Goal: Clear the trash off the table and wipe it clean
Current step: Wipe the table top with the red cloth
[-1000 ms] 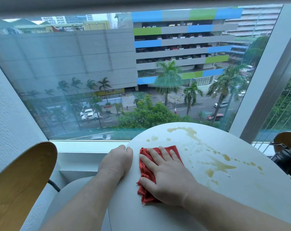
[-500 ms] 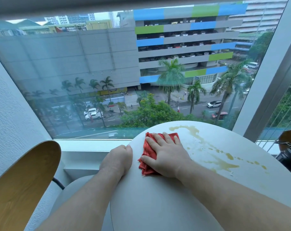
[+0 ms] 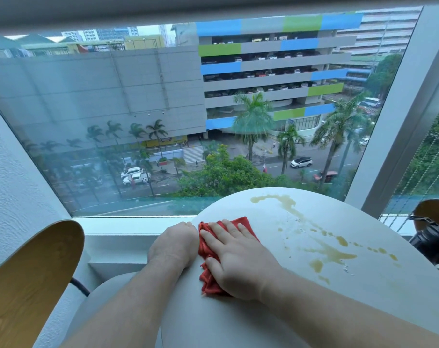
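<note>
Right hand (image 3: 238,262) flat on red cloth (image 3: 205,249)

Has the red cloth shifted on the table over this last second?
Yes. The red cloth under the right hand slid left, away from the yellow spill, and now touches the left hand.

The right hand (image 3: 241,262), flat on the crumpled red cloth (image 3: 207,249), is back nearer the person on the round white table (image 3: 226,322), after reaching farther toward the window half a second ago. The cloth now sits farther left, with its edge just beside the left hand (image 3: 174,244) at the table's rim, where a bare gap shows earlier. The few small drops seen a second ago left of the yellowish-brown spilled liquid (image 3: 331,252) no longer show.
</note>
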